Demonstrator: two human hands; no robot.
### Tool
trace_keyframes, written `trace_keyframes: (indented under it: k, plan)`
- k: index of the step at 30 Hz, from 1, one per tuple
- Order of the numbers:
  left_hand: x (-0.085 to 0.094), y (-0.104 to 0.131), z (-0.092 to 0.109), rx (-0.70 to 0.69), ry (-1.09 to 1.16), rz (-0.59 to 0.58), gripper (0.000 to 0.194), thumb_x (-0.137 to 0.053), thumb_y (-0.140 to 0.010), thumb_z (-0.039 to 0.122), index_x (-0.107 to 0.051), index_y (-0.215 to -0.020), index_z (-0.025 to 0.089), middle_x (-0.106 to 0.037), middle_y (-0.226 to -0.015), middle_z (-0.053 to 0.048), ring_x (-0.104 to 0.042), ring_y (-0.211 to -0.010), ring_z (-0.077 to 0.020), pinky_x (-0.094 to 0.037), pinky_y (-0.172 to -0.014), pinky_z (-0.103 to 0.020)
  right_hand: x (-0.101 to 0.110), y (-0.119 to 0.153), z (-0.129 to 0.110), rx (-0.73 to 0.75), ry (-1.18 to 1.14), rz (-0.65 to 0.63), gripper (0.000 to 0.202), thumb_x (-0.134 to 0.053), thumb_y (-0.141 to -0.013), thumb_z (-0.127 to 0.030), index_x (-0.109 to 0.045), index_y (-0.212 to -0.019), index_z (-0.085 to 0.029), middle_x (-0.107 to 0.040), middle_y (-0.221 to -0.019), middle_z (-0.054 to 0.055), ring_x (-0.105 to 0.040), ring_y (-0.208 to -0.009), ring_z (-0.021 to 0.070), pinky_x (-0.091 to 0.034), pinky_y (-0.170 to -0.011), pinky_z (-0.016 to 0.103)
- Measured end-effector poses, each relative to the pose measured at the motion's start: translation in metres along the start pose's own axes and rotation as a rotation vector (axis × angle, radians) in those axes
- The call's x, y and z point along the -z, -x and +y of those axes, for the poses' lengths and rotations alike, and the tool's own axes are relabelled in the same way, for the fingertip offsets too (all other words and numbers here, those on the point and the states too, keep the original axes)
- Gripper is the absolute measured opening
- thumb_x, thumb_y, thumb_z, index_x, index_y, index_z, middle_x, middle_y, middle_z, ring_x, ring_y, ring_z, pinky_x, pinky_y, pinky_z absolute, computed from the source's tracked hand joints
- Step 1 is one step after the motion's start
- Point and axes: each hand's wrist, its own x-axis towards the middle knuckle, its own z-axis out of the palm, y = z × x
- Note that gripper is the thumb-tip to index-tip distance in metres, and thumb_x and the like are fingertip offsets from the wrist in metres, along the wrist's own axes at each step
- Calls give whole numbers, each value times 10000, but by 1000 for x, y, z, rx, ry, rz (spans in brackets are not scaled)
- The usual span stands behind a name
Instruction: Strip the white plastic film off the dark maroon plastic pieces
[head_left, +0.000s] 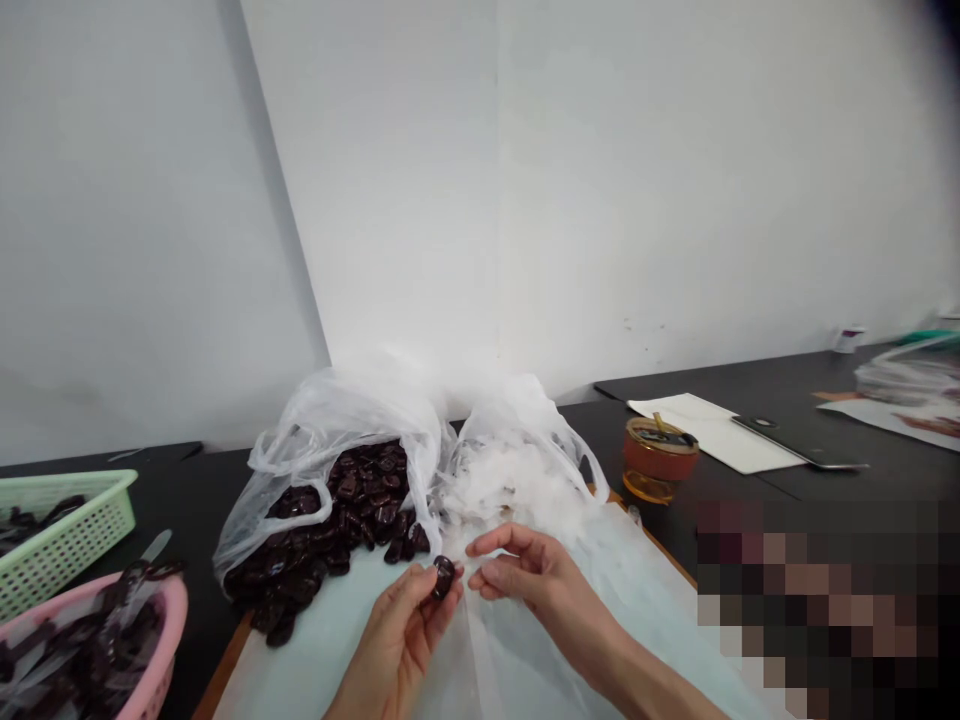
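Between the thumb and fingers of my left hand (411, 625) is a small, glossy dark-brown piece (443, 577), rounded in outline; its exact kind I cannot make out. Just to the right, my right hand (525, 570) hovers with thumb and forefinger apart, and nothing shows between them. Behind my left hand, a heap of similar dark pieces (375, 485) spills from a clear plastic bag (292, 440) onto the pale covered work surface (341, 620). A second bag (532, 410), behind my right hand, holds white, thin, wispy material (495, 485).
At the left edge stand a green basket (112, 505) and a pink basket (176, 625), both with dark pieces inside. To the right on the black table are an amber glass jar (651, 460), white paper (697, 425) and a dark phone (787, 440). A wall rises behind.
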Motion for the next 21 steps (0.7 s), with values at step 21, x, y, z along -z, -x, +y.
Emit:
trace_keyframes:
  k: [21]
  plan:
    - [-4, 9, 2, -79, -113, -231, 173, -823, -665, 160, -693, -780, 164, -768, -986, -68, -700, -924, -173, -534, -892, -261, 0, 0, -6, 102, 124, 67, 182, -801, -698, -349, -765, -795, -199, -738, -800, 23, -664, -748, 155, -510, -732, 258]
